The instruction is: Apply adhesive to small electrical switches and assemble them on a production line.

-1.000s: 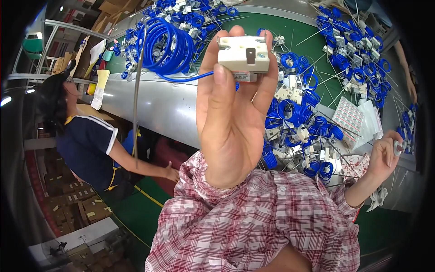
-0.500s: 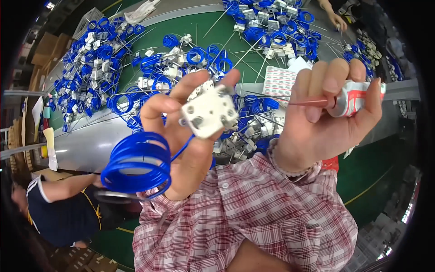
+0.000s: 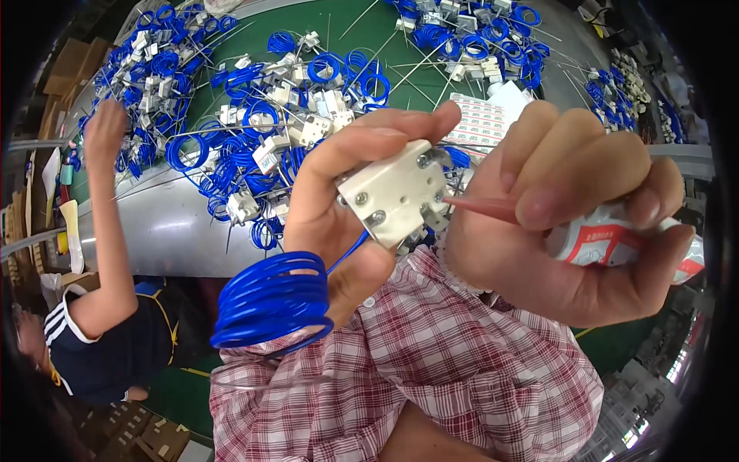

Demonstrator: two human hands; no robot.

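My left hand (image 3: pixel 319 192) grips a capillary thermostat (image 3: pixel 392 196) by the edges of its white block, with the metal-screwed face toward me. Its blue coiled tube (image 3: pixel 273 300) hangs below, beside my left wrist. In my right hand (image 3: pixel 577 169) is a squeeze tube of glue (image 3: pixel 604 242), silver-white with red print, wrapped by the fingers. The reddish pointed nozzle (image 3: pixel 485 206) reaches left, its tip at a screw on the block's right side; whether it touches I cannot tell.
Heaps of similar thermostats with blue coils (image 3: pixel 258 119) cover the green belt (image 3: pixel 331 23) and the metal ledge (image 3: pixel 169 239). A sheet of printed labels (image 3: pixel 473 119) lies behind my hands. At the left, a co-worker's arm (image 3: pixel 108 223) reaches toward another heap (image 3: pixel 158 69).
The block and the nozzle have come together; my right hand moved left and the block shifted right and turned. The co-worker at the left has raised an arm to the heap.
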